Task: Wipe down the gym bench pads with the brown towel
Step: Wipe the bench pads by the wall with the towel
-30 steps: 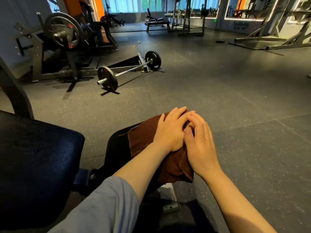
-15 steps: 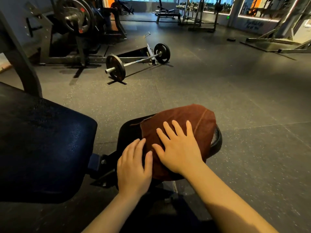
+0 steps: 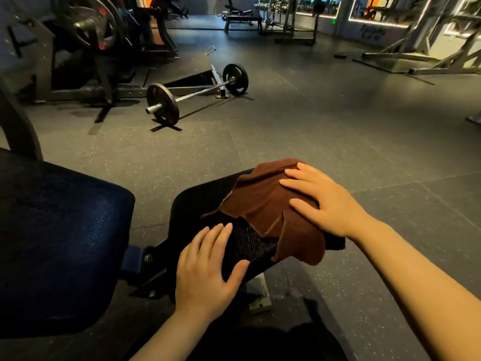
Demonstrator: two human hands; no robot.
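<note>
The brown towel [image 3: 270, 212] lies crumpled over the far right part of a small black bench pad [image 3: 197, 204] in front of me. My right hand [image 3: 322, 201] presses flat on the towel's right side, fingers straight and pointing left. My left hand [image 3: 208, 269] rests flat on the pad's near edge, thumb out to the right, touching bare cracked leather and not the towel. A large dark blue pad [image 3: 57, 238] fills the lower left, joined to the small pad by a metal bracket [image 3: 140, 259].
A barbell with two plates [image 3: 182, 97] lies on the grey rubber floor ahead. A plate-loaded machine [image 3: 88, 35] stands at the back left, and racks and benches [image 3: 421, 50] line the far right. Open floor [image 3: 338, 121] stretches to the right of the pad.
My right hand has slid the towel to the right across the small pad, baring its near left part. My left hand came off the towel and now rests on the bare pad edge.
</note>
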